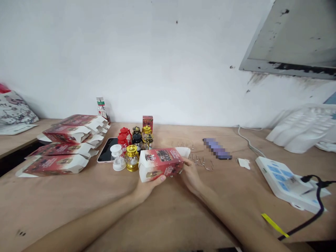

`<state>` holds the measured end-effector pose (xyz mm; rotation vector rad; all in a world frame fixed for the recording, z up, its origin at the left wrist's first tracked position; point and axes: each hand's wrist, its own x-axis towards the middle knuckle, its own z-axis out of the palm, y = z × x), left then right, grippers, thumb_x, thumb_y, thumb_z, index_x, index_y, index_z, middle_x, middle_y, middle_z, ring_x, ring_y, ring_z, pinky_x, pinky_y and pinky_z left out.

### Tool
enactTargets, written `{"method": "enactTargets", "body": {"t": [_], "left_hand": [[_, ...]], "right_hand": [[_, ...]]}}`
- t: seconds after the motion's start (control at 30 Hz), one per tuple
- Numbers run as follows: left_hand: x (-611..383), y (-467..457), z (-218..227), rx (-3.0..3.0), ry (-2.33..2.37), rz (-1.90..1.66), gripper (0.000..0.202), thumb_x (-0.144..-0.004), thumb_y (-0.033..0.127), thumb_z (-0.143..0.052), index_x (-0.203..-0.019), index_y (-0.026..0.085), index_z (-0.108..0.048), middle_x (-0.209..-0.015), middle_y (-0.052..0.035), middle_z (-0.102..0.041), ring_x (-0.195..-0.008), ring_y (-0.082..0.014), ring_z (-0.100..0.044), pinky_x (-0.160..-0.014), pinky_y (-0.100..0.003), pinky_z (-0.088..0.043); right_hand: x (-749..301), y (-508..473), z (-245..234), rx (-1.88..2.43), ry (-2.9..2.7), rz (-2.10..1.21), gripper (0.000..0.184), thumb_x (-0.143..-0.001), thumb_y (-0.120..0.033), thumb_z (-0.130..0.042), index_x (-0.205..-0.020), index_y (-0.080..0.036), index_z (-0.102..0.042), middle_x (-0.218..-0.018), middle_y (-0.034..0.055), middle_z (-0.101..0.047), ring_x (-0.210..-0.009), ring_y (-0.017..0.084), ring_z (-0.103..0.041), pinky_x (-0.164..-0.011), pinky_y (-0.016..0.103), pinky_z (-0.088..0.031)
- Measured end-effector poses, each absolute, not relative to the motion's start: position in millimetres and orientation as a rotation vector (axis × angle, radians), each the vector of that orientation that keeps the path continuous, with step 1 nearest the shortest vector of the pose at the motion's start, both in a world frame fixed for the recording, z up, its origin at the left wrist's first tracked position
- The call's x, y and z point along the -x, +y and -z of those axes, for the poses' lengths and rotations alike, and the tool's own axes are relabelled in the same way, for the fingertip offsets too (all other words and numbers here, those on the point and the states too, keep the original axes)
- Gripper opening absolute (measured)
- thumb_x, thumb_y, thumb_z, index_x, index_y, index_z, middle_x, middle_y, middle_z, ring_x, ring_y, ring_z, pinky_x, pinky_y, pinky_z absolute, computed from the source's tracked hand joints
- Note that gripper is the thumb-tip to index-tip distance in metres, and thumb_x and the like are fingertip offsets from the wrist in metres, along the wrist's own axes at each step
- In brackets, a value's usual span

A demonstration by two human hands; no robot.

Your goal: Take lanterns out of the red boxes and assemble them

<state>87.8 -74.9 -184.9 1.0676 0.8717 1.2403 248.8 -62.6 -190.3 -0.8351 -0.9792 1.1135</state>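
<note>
A red printed cardboard box is held tilted above the table, its white flap sticking out at the right end. My left hand grips its lower left side, with the thumb along the front face. At the right end my right hand has its fingers closed on the box; some fingertips are hidden behind it. Just behind and left of the box stand several small lanterns, among them a gold lantern, a white lantern and a red lantern. Bent metal wire handles lie right of my right hand.
Flattened-looking red boxes with open flaps are stacked at left. Beside them lies a phone; a small upright box stands behind the lanterns. A power strip with black cable and white foam pieces occupy the right.
</note>
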Motion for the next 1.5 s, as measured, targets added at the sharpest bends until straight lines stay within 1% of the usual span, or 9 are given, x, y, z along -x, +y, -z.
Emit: {"method": "enactTargets", "body": {"t": [0.17, 0.37, 0.53, 0.67, 0.97, 1.1, 1.2, 1.33, 1.5], "left_hand": [[-93.4, -80.5, 161.0, -1.117, 0.831, -1.298, 0.042, -0.046, 0.035, -0.082, -0.083, 0.020, -0.068, -0.093, -0.0056, -0.071, -0.098, -0.0286, -0.061, -0.097, -0.044, -0.043], [-94.2, -60.6, 115.2, -1.191, 0.754, -1.684, 0.041, -0.063, 0.047, -0.071, -0.092, 0.019, -0.063, -0.097, -0.0054, -0.068, -0.103, -0.0248, -0.059, -0.100, -0.040, -0.040], [-68.7, -34.6, 50.0, -1.483, 0.825, -1.840, 0.051, -0.059, 0.035, -0.076, -0.102, 0.016, -0.056, -0.101, -0.0088, -0.065, -0.103, -0.0262, -0.057, -0.097, -0.044, -0.042], [-41.9, -19.0, 18.0, -1.615, 0.887, -1.889, 0.047, -0.060, 0.031, -0.074, -0.099, 0.016, -0.053, -0.103, -0.0086, -0.062, -0.101, -0.0261, -0.057, -0.091, -0.043, -0.045], [-31.4, -14.3, 28.0, -2.113, 1.175, -1.984, 0.056, -0.058, 0.021, -0.074, -0.107, 0.021, -0.047, -0.108, -0.0076, -0.057, -0.105, -0.0295, -0.052, -0.089, -0.046, -0.041], [-33.9, -13.3, 30.1, -2.406, 1.311, -1.928, 0.057, -0.059, 0.019, -0.070, -0.112, 0.020, -0.046, -0.115, -0.0102, -0.056, -0.110, -0.0317, -0.048, -0.095, -0.047, -0.033], [-36.5, -12.2, 33.6, -2.697, 1.338, -1.790, 0.059, -0.061, 0.016, -0.064, -0.117, 0.020, -0.043, -0.123, -0.0113, -0.054, -0.116, -0.0305, -0.046, -0.099, -0.046, -0.027], [-42.8, -11.9, 38.6, -2.903, 1.413, -1.571, 0.056, -0.064, 0.013, -0.058, -0.117, 0.019, -0.044, -0.124, -0.0118, -0.056, -0.117, -0.0291, -0.047, -0.101, -0.046, -0.022], [-47.1, -14.9, 40.2, -2.959, 1.510, -1.533, 0.053, -0.067, 0.016, -0.059, -0.118, 0.019, -0.045, -0.122, -0.0121, -0.057, -0.112, -0.0296, -0.049, -0.097, -0.044, -0.026]], "right_hand": [[-260.1, -57.4, 169.7, 0.790, -0.859, -1.147, 0.017, -0.063, -0.036, -0.071, -0.074, -0.023, -0.068, -0.077, -0.0004, -0.071, -0.067, 0.017, -0.063, -0.059, 0.030, -0.050], [-304.0, -17.2, 120.2, 0.754, -0.836, -0.970, 0.013, -0.068, -0.032, -0.068, -0.076, -0.023, -0.065, -0.089, 0.0014, -0.070, -0.089, 0.020, -0.063, -0.079, 0.036, -0.053], [-314.2, 26.4, 92.6, 0.794, -0.883, -0.697, 0.013, -0.065, -0.029, -0.067, -0.070, -0.019, -0.060, -0.077, 0.0004, -0.065, -0.071, 0.016, -0.063, -0.068, 0.035, -0.054], [-289.0, 53.5, 99.7, 1.159, -1.196, -0.373, 0.014, -0.072, -0.032, -0.054, -0.071, -0.018, -0.057, -0.078, 0.0024, -0.064, -0.066, 0.015, -0.059, -0.068, 0.035, -0.050], [-255.3, 83.5, 124.4, 1.327, -1.484, -0.243, 0.011, -0.070, -0.017, -0.055, -0.060, -0.020, -0.054, -0.072, 0.0031, -0.061, -0.070, 0.018, -0.055, -0.081, 0.038, -0.042], [-253.1, 78.7, 114.4, 1.327, -1.490, -0.216, 0.004, -0.072, -0.020, -0.056, -0.073, -0.019, -0.059, -0.086, 0.0066, -0.063, -0.075, 0.019, -0.057, -0.083, 0.039, -0.042], [-246.6, 55.3, 93.0, 1.221, -1.448, -0.186, 0.016, -0.079, -0.028, -0.052, -0.088, -0.019, -0.060, -0.102, 0.0083, -0.061, -0.083, 0.019, -0.058, -0.082, 0.037, -0.044], [-234.4, 2.6, 60.5, 0.791, -1.444, -0.245, 0.015, -0.081, -0.034, -0.053, -0.088, -0.022, -0.059, -0.092, 0.0026, -0.063, -0.086, 0.016, -0.058, -0.080, 0.034, -0.047], [-223.0, -40.9, 44.5, 0.767, -1.566, -0.282, 0.024, -0.073, -0.030, -0.062, -0.096, -0.022, -0.058, -0.097, 0.0023, -0.061, -0.089, 0.017, -0.058, -0.083, 0.037, -0.047]]}}
